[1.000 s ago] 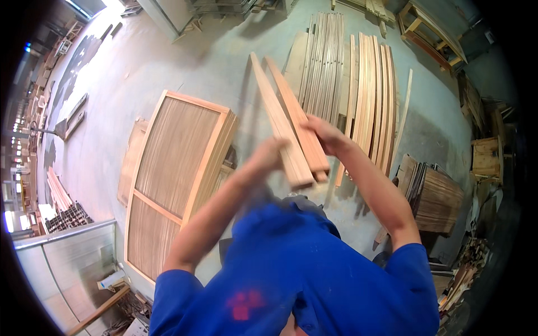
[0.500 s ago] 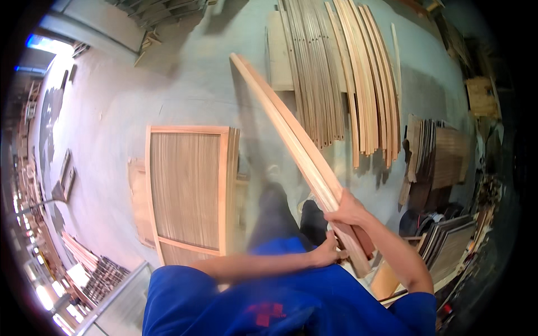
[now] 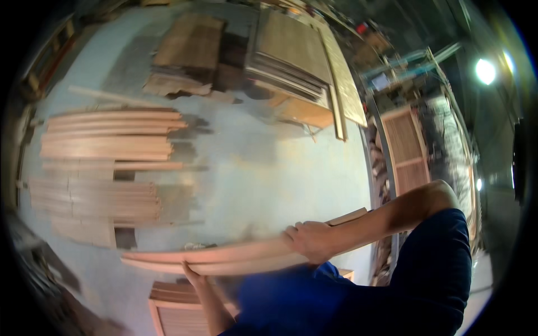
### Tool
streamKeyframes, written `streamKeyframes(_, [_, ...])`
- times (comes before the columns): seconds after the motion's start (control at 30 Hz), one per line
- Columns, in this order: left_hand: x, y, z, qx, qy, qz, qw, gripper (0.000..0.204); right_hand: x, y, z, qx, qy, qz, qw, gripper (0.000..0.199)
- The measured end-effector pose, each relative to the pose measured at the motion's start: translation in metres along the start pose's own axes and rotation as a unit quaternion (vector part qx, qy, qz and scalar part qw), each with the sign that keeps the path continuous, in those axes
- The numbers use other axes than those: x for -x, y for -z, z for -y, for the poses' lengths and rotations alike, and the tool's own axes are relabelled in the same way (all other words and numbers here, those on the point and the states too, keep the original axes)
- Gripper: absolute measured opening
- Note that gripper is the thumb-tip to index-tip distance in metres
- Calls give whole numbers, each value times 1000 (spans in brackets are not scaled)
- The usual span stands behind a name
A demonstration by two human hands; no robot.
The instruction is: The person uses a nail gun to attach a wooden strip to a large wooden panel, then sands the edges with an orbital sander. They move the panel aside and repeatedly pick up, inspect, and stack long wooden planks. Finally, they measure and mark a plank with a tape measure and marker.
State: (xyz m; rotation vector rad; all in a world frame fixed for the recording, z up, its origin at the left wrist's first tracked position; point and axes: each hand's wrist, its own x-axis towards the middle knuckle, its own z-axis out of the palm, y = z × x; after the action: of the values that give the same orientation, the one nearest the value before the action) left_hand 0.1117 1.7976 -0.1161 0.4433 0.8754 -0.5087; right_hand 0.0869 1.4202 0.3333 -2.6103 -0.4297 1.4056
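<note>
Two or so long pale wooden strips (image 3: pixel 241 255), laid together, cross low in front of my body. My right hand (image 3: pixel 312 241) is closed over them from above, nearer their right end. Toward the left end my left hand (image 3: pixel 194 275) grips them from the near side, its thumb up against the wood; its other fingers are mostly hidden behind or beneath. Motion blurs the strips a little. A framed wooden panel (image 3: pixel 182 319) shows at the bottom edge beside my left forearm.
Light strips (image 3: pixel 109 143) and darker brown strips (image 3: pixel 95 199) lie in piles at left. Brown boards (image 3: pixel 190 42) are stacked beyond, next to large stacked panels (image 3: pixel 294 47). At right another framed panel (image 3: pixel 406 143) stands beside a rack (image 3: pixel 443 78).
My view and body have turned to the right. The strips have swung from slanting away from me to lying crosswise. My left hand has moved out along them, apart from the right.
</note>
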Motion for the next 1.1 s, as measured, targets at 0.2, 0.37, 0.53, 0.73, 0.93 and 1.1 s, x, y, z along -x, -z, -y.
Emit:
streamKeyframes(0.2, [6, -14, 129, -146, -54, 40, 987, 60, 106, -115, -124, -50, -13, 10, 999, 89])
streamKeyframes(0.37, [68, -157, 234, -276, -151, 142, 939, 58, 185, -254, -258, 40, -44, -235, 970, 77])
streamKeyframes(0.53, [119, -314, 320, -213, -121, 177, 953, 54, 234, -334, -356, -49, -141, -446, 882, 70])
streamKeyframes(0.73, [132, -459, 467, -247, -235, 184, 922, 54, 291, -402, -531, -134, -150, -448, 871, 75])
streamKeyframes(0.93, [82, -562, 682, -290, -200, 156, 923, 58, 374, -469, -729, -142, -199, -539, 806, 63])
streamKeyframes(1.1, [60, -665, 927, -224, -42, 167, 959, 59, 540, -514, -930, -122, -264, -535, 793, 65])
